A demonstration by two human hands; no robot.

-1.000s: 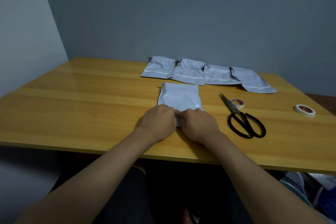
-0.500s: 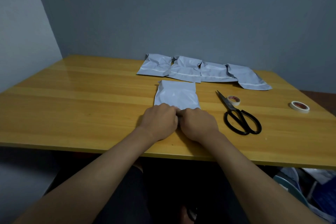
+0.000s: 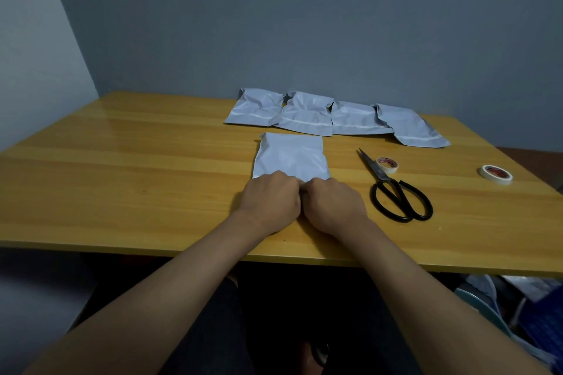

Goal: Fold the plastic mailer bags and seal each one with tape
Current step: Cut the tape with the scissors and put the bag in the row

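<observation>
A: Anything change?
B: Nope, your left hand (image 3: 269,199) and right hand (image 3: 333,202) stay together, pinching the mailer bag's (image 3: 291,157) near edge at 12 o'clock. Fold's still forming; tape (image 3: 387,164) waits at 2.

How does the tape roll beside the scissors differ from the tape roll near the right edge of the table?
The near tape roll touches the blade of the scissors; the far tape roll lies alone. The near roll lies closer to the bag that both hands hold; the far roll lies well to the right of it. Both are pale rings with red inside, lying flat on the table.
</observation>
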